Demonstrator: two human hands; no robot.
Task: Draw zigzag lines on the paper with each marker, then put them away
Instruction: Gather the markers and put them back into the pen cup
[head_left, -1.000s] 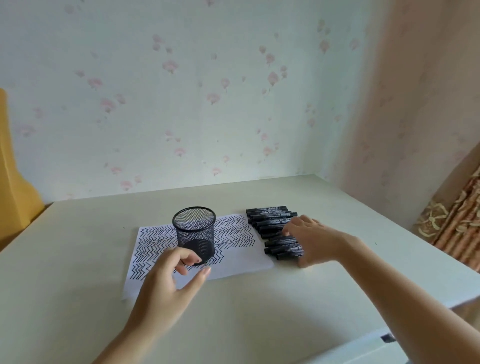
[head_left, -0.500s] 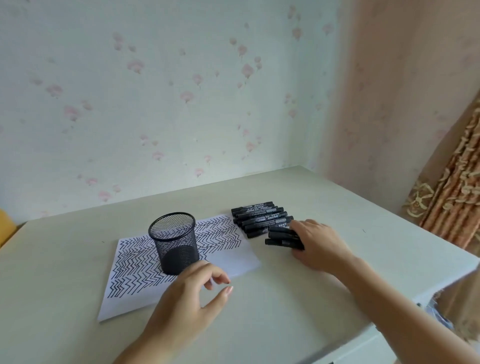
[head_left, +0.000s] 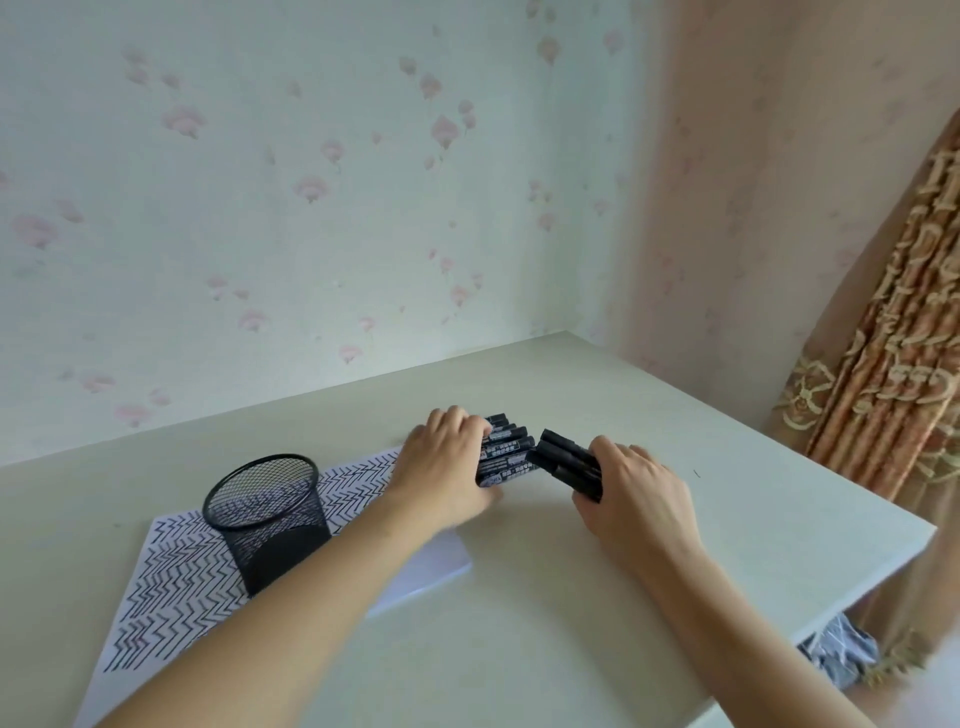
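Pale desk (head_left: 649, 571) in corner, floral wallpaper (head_left: 311, 208), curtain (head_left: 893, 374) rt

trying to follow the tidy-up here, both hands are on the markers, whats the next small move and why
Probably bring the two bunches together and lift them toward the mesh pen cup. The paper is already covered in zigzags, the right hand grips a few markers, the left hand rests on the others, and the cup looks empty.

The left hand (head_left: 447, 462) covers the markers' (head_left: 506, 457) near ends; the right hand's (head_left: 636, 493) fingers (head_left: 597, 452) hide behind a second bundle (head_left: 569, 462). Label print unreadable.
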